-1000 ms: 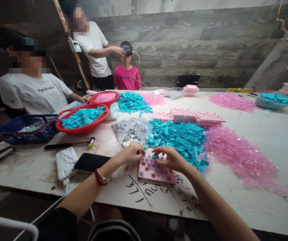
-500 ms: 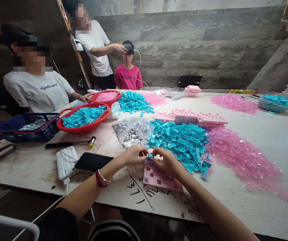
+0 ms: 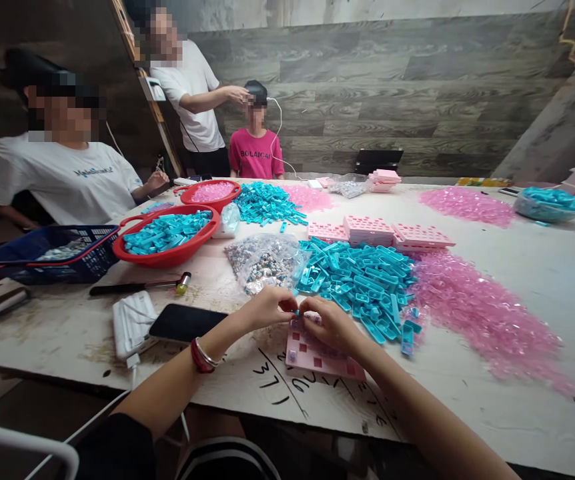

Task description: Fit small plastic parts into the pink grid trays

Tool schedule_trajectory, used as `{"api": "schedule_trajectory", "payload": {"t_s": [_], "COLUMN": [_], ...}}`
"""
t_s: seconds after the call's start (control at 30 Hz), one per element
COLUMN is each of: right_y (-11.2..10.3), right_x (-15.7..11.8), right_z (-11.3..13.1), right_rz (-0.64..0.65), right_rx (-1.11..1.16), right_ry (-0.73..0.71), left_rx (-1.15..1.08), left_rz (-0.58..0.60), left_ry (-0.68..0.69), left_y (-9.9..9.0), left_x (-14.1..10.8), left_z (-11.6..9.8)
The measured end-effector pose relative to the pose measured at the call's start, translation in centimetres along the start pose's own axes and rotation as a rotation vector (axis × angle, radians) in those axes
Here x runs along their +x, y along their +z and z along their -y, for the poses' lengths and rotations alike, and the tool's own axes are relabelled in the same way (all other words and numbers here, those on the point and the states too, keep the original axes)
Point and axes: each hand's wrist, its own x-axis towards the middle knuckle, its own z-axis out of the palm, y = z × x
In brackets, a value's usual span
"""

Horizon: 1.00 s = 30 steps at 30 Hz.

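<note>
My left hand [image 3: 270, 309] and my right hand [image 3: 326, 324] meet at the fingertips above a pink tray with square holes [image 3: 310, 365]. Pinched between them is a small blue plastic piece [image 3: 296, 313], mostly covered by the fingers. The right hand hides the upper part of the tray, where some clear pieces sit in the holes. Just beyond my hands lie a heap of blue plastic cases [image 3: 362, 277] and a clear bag of small metallic parts [image 3: 265, 263].
To the right spreads a heap of pink clear pieces [image 3: 482, 320]; stacked pink trays [image 3: 370, 230] stand behind. On the left are a phone [image 3: 187, 322], a white power bank [image 3: 132, 323], a hammer [image 3: 182, 285], a red basin [image 3: 167, 257] and a blue basket [image 3: 67, 267]. Other people are across the table.
My fingertips have drawn together, covering more of the blue piece. The person at the left has leaned back and lifted a hand from beside the red basins.
</note>
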Motion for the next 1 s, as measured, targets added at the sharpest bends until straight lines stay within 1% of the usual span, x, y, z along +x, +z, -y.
{"api": "schedule_trajectory", "payload": {"t_s": [0.1,0.23,0.33,0.6,0.7,0.87,1.0], "right_y": [-0.31,-0.74,-0.84,-0.2,-0.15,-0.18,-0.09], "right_x": [0.05,0.16,0.16,0.06,0.06,0.12,0.23], "right_z": [0.17,0.34,0.45,0.2,0.29,0.41,0.31], "right_rz": [0.003,-0.058,-0.052,-0.04,-0.061,-0.045,-0.058], "right_rx": [0.03,0.085,0.041,0.017,0.037,0.084,0.129], "right_ry": [0.002,-0.122,-0.175,-0.2,-0.183,-0.157,-0.151], "left_rx": [0.028,0.016,-0.01,-0.108,-0.113,-0.093,-0.044], "left_rz": [0.012,0.032,0.037,0.052,0.039,0.056,0.075], "left_ry": [0.022,0.013,0.029,-0.036,-0.069,-0.057,-0.072], "left_y": [-0.05,-0.09,-0.01,0.1,0.13,0.14,0.05], "left_x": [0.03,0.1,0.12,-0.02,-0.02,0.07,0.29], "left_z": [-0.08,0.02,0.32,0.55,0.46,0.32,0.2]}}
